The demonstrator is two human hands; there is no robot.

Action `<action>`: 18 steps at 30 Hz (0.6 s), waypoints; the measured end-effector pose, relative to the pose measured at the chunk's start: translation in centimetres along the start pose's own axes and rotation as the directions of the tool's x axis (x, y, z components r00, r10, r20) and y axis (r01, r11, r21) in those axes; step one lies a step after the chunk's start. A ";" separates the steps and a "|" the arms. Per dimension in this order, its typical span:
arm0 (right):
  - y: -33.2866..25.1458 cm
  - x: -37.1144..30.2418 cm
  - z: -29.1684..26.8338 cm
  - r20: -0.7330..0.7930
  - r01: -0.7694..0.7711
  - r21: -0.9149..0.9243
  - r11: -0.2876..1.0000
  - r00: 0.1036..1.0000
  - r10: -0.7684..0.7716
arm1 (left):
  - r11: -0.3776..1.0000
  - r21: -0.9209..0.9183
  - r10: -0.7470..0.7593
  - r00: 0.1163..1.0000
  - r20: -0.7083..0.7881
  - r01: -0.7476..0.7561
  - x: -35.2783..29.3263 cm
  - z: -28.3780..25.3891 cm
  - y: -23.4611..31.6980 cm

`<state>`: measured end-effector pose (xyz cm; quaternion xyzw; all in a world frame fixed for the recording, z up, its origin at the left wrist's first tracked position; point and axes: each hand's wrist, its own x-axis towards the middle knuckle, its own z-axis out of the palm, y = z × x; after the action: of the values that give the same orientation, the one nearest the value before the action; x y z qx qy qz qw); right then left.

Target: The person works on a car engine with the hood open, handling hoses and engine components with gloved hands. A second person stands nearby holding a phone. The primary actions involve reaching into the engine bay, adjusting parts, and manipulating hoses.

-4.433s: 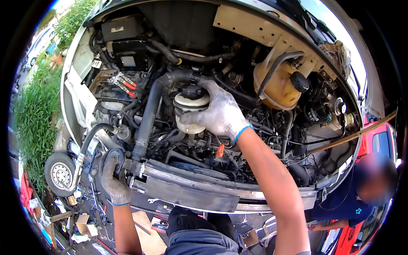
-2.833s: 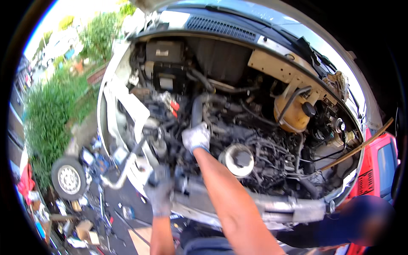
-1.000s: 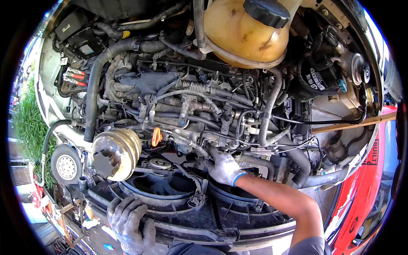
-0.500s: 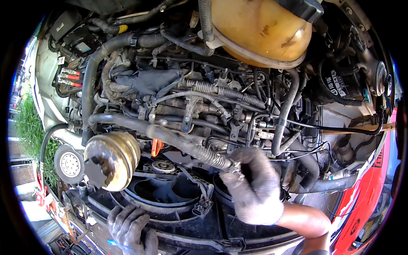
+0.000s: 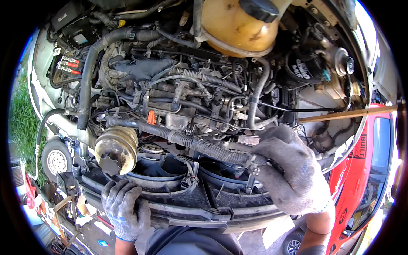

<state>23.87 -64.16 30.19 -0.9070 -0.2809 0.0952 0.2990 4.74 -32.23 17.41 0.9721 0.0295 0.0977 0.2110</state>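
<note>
In my gloved right hand (image 5: 293, 170) is the end of a black corrugated wiring harness (image 5: 208, 148), closed in my fingers. Connectors at its end (image 5: 255, 163) partly show by my fingertips. From there the harness runs left across the front of the engine (image 5: 178, 93), above the fan shroud (image 5: 165, 183). My gloved left hand (image 5: 126, 208) is curled over the dark front crossbar (image 5: 178, 212). Close to it sits a dirty, brass-coloured round canister (image 5: 117, 148) with a broken-looking dark front.
A yellowed coolant tank (image 5: 238, 27) with a black cap stands at the back. An orange dipstick handle (image 5: 151, 117) rises mid-engine. At the right, a wooden stick (image 5: 348, 114) crosses the bay, with a red car (image 5: 361, 170) beyond. A loose wheel (image 5: 57, 157) is at the left.
My right hand has moved right and slightly nearer, drawing the harness end with it. The view has shifted; my left hand stays at the front crossbar.
</note>
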 end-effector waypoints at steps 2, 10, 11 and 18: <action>-0.5 -1.1 0.3 0.008 -0.025 0.067 0.997 1.000 0.025 | 1.000 -0.013 0.021 1.000 -0.001 -0.021 0.4 -0.5 -0.1; -1.0 -5.5 5.1 0.257 -0.091 0.256 0.962 0.966 0.023 | 0.985 -0.045 0.171 0.983 0.064 -0.169 2.5 -2.8 -2.4; -1.1 -6.1 5.7 0.238 -0.049 0.238 0.970 0.971 -0.009 | 0.984 -0.094 0.158 0.984 0.083 -0.151 3.0 -3.3 -2.6; -2.1 -8.8 8.6 0.076 0.096 0.225 0.970 0.990 -0.115 | 0.997 -0.074 -0.054 0.943 -0.329 0.031 5.7 -3.4 -5.4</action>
<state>12.72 -63.56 24.53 -0.8469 -0.3292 0.1497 0.3899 9.53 -25.36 19.19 0.9335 0.0822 0.2556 0.2378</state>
